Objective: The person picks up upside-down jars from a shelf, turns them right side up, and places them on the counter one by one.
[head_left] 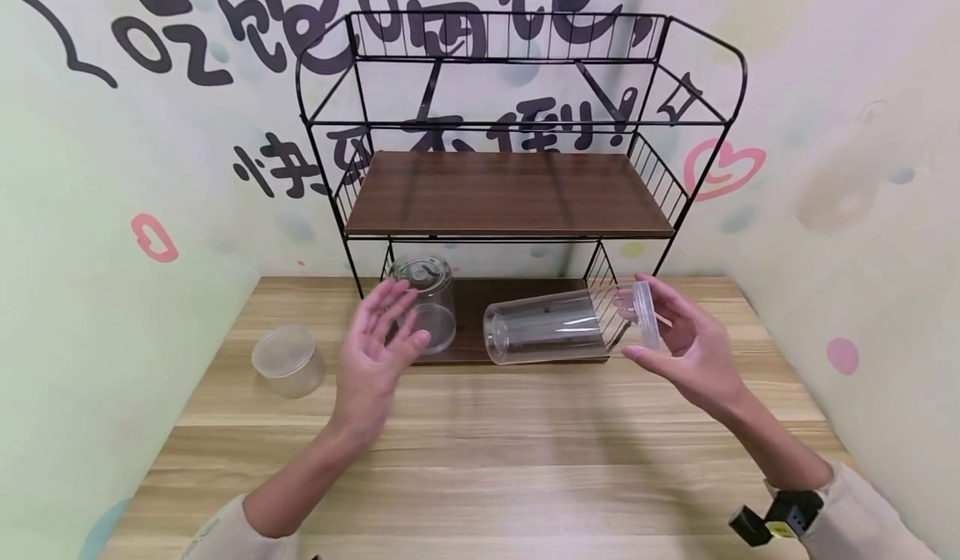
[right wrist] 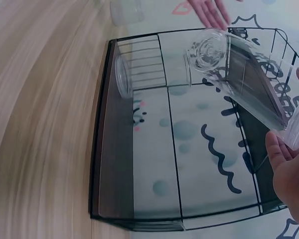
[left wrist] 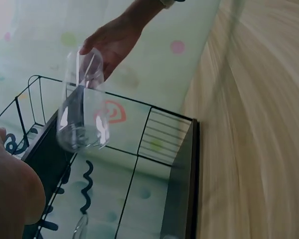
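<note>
My right hand (head_left: pixel 693 352) grips a clear plastic jar (head_left: pixel 551 327) around its translucent lid (head_left: pixel 645 317). The jar lies nearly level in the air, its round base pointing left and its lid end to the right. My left hand (head_left: pixel 375 360) is raised with fingers spread and slightly bent, holding nothing. Just behind those fingers, a second clear jar (head_left: pixel 442 302) stands on the rack's lower shelf (head_left: pixel 480 314), its base apparently upward. Part of it is hidden by the left hand. In the right wrist view, the held jar's ringed base (right wrist: pixel 209 52) shows.
A black wire rack (head_left: pixel 348 247) stands against the painted wall, with a brown upper shelf (head_left: pixel 510 193) above the jars. On the wooden table (head_left: pixel 487 477), a short translucent round container (head_left: pixel 288 362) sits left of the rack.
</note>
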### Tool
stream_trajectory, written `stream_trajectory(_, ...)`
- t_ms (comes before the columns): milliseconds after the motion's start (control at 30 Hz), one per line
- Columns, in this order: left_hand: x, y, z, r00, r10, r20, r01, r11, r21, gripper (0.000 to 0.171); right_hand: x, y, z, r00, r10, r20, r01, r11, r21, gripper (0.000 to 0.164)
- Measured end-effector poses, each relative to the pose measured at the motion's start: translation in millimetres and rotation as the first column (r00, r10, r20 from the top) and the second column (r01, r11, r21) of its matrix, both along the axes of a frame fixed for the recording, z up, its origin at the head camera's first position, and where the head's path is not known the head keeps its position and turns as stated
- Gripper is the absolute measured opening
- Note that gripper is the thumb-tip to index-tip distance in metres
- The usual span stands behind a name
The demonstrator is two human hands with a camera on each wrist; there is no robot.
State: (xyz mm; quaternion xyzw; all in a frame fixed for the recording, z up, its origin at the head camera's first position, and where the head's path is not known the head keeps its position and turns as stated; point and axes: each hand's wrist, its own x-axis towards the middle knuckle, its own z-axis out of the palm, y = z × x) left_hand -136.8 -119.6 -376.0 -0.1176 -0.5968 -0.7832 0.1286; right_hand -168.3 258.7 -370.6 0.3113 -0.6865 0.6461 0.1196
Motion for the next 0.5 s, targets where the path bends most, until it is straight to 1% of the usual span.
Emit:
stream_trajectory(100,0.8,-12,6.3,0.995,0.07,-0.07,-0.07,0.998,-0.005,0.082,-0.3,8,3.1,1.0,-0.013,-0.028,0.014,0.999,0.041,0.086)
stream_trajectory(167,0.4,-20,11.6,0.986,0.116,-0.121,-0.117,0.993,-0.001,0.081,-0.6,14,5.3,0.999,-0.018,-0.045,0.021,0.998,0.06,0.088)
stream_trajectory(233,-1.8,-28,17.4,0.976,0.15,-0.16,-0.15,0.989,0.011,0.08,-0.7,19,7.4,0.998,-0.017,-0.057,0.022,0.996,0.082,0.089)
stream_trajectory(300,-5.2,-36,22.8,0.967,0.18,-0.18,-0.18,0.984,0.019,0.078,-0.5,24,9.6,0.997,-0.019,-0.069,0.027,0.993,0.116,0.088)
stream_trajectory(433,-13.9,-50,31.2,0.958,0.215,-0.19,-0.217,0.976,0.011,0.078,3.0,34,15.9,0.994,-0.089,-0.067,0.103,0.961,0.256,0.093)
stream_trajectory(500,-19.3,-56,35.1,0.957,0.219,-0.189,-0.224,0.975,-0.004,0.078,4.9,39,18.9,0.987,-0.137,-0.085,0.158,0.928,0.337,0.096)
